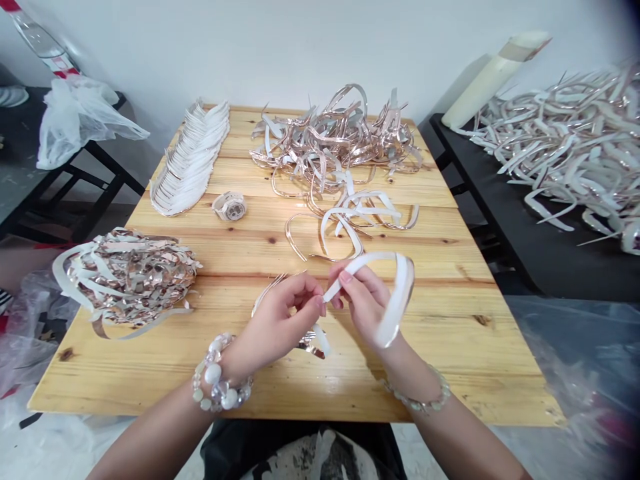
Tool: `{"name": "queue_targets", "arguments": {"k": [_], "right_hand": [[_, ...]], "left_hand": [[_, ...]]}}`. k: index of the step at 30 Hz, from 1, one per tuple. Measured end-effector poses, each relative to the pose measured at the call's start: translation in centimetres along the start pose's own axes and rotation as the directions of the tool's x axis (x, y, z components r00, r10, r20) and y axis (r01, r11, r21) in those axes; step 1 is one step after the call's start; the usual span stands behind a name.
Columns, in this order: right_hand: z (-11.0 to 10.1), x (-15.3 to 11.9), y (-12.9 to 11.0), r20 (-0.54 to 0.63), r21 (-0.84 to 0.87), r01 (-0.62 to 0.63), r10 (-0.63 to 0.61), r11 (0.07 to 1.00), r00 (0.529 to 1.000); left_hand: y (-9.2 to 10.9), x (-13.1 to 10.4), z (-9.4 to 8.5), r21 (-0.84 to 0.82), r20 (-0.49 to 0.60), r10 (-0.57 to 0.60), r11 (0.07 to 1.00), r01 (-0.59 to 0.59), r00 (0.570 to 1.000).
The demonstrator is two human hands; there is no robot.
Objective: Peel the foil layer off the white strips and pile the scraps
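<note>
A curled strip, white with a shiny rose-gold edge, loops over my right hand, whose thumb and fingers pinch it close to one end. My left hand is closed in a pinch at the tip of that same end; the two hands nearly touch. Below my left hand, more white and rose-gold strip pieces are partly hidden. Just beyond the hands lie several loose curved strips, running back into a tangled pile of strips.
An overlapping row of white strips lies at the table's back left, near a small tape roll. A heap of rose-gold scraps sits at left. Right, a black table bears another strip pile and a pale cylinder.
</note>
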State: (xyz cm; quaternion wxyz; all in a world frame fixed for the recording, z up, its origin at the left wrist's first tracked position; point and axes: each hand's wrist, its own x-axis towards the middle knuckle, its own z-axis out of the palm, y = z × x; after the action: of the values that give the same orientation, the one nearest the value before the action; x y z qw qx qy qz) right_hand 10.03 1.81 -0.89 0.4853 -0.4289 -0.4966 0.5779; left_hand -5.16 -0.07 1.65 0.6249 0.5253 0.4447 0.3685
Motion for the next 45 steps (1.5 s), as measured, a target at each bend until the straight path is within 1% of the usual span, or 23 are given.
{"name": "queue_targets", "arguments": {"k": [2, 3, 5, 8, 10, 14, 16, 17, 20, 23, 25, 27, 28, 30, 32, 34, 35, 37, 39, 40, 41, 43, 45], "right_hand": [[-0.1, 0.3, -0.2, 0.019, -0.110, -0.001, 0.004, 0.994, 1.000], [-0.2, 0.4, -0.2, 0.040, -0.166, 0.018, -0.012, 0.986, 0.999], [-0.5, 0.5, -0.3, 0.125, -0.231, 0.093, -0.065, 0.968, 0.990], [-0.8, 0.4, -0.4, 0.316, -0.257, 0.226, -0.139, 0.940, 0.939], [-0.9, 0.3, -0.5, 0.389, -0.301, 0.318, -0.188, 0.899, 0.902], [-0.9, 0.1, -0.5, 0.436, -0.419, 0.490, -0.304, 0.764, 0.847], [-0.9, 0.1, -0.6, 0.442, -0.442, 0.543, -0.353, 0.714, 0.825], [-0.8, 0.0, -0.6, 0.437, -0.444, 0.554, -0.370, 0.704, 0.820], [-0.6, -0.2, -0.8, 0.402, -0.434, 0.541, -0.383, 0.720, 0.832], [-0.6, -0.5, -0.7, 0.356, -0.381, 0.450, -0.321, 0.808, 0.878], [-0.6, -0.6, -0.6, 0.320, -0.253, 0.326, -0.240, 0.911, 0.917], [-0.6, -0.5, -0.5, 0.283, -0.023, 0.169, -0.156, 0.985, 0.946], [-0.6, -0.4, -0.5, 0.274, 0.109, 0.095, -0.122, 0.989, 0.954], [-0.6, -0.2, -0.7, 0.271, 0.334, -0.022, -0.074, 0.942, 0.960], [-0.6, 0.1, -1.2, 0.273, 0.466, -0.097, -0.039, 0.880, 0.961], [-0.7, 0.4, -1.8, 0.255, 0.527, -0.137, -0.002, 0.839, 0.967], [-0.8, 0.5, -2.2, 0.243, 0.542, -0.149, 0.016, 0.827, 0.970], [-0.9, 0.7, -2.8, 0.216, 0.549, -0.158, 0.043, 0.821, 0.975], [-1.2, 0.8, -3.3, 0.189, 0.537, -0.129, 0.030, 0.834, 0.981], [-1.5, 0.9, -3.4, 0.176, 0.526, -0.096, 0.002, 0.845, 0.984], [-1.8, 1.0, -3.4, 0.167, 0.509, -0.053, -0.039, 0.859, 0.985], [-2.6, 1.1, -3.3, 0.162, 0.427, 0.061, -0.142, 0.902, 0.976], [-3.5, 1.2, -3.0, 0.138, 0.249, 0.204, -0.243, 0.947, 0.960]], "left_hand": [[0.2, -0.2, -0.1, -0.013, -0.042, 0.049, 0.999, -0.050, 0.998], [0.4, -0.2, -0.1, -0.003, -0.066, 0.069, 0.998, -0.070, 0.995], [0.5, -0.3, -0.1, 0.029, -0.088, 0.100, 0.995, -0.098, 0.991], [0.3, -0.4, 0.0, 0.048, -0.072, 0.139, 0.990, -0.136, 0.988], [0.2, -0.5, 0.1, 0.044, -0.058, 0.144, 0.989, -0.141, 0.988], [-0.2, -0.7, 0.2, 0.054, -0.028, 0.126, 0.991, -0.124, 0.992], [-0.4, -0.7, 0.2, 0.023, -0.014, 0.122, 0.992, -0.122, 0.992], [-0.6, -0.7, 0.2, -0.005, -0.005, 0.118, 0.993, -0.118, 0.993], [-0.9, -0.5, 0.2, -0.143, 0.025, 0.093, 0.986, -0.089, 0.995], [-1.0, -0.4, 0.4, -0.301, 0.069, 0.057, 0.953, -0.034, 0.996], [-1.0, -0.4, 0.4, -0.388, 0.104, 0.040, 0.922, 0.004, 0.994], [-0.9, -0.5, 0.4, -0.454, 0.134, 0.037, 0.890, 0.029, 0.990], [-0.9, -0.5, 0.3, -0.477, 0.144, 0.043, 0.878, 0.031, 0.989], [-1.0, -0.4, 0.1, -0.495, 0.148, 0.070, 0.869, 0.013, 0.986], [-1.0, -0.4, -0.1, -0.492, 0.140, 0.103, 0.870, -0.021, 0.985], [-1.1, -0.3, -0.2, -0.478, 0.135, 0.118, 0.877, -0.040, 0.984], [-1.0, -0.2, -0.2, -0.455, 0.144, 0.105, 0.890, -0.029, 0.984], [-0.8, -0.2, -0.1, -0.367, 0.173, 0.030, 0.930, 0.036, 0.984], [-0.6, -0.2, 0.0, -0.252, 0.197, -0.071, 0.960, 0.120, 0.978], [-0.5, -0.2, 0.1, -0.202, 0.203, -0.104, 0.969, 0.146, 0.974], [-0.4, -0.2, 0.1, -0.160, 0.202, -0.117, 0.976, 0.151, 0.972], [-0.2, -0.2, 0.1, -0.075, 0.169, -0.085, 0.992, 0.099, 0.982], [-0.2, -0.1, 0.0, 0.063, 0.081, -0.023, 0.998, 0.018, 0.996]]}}
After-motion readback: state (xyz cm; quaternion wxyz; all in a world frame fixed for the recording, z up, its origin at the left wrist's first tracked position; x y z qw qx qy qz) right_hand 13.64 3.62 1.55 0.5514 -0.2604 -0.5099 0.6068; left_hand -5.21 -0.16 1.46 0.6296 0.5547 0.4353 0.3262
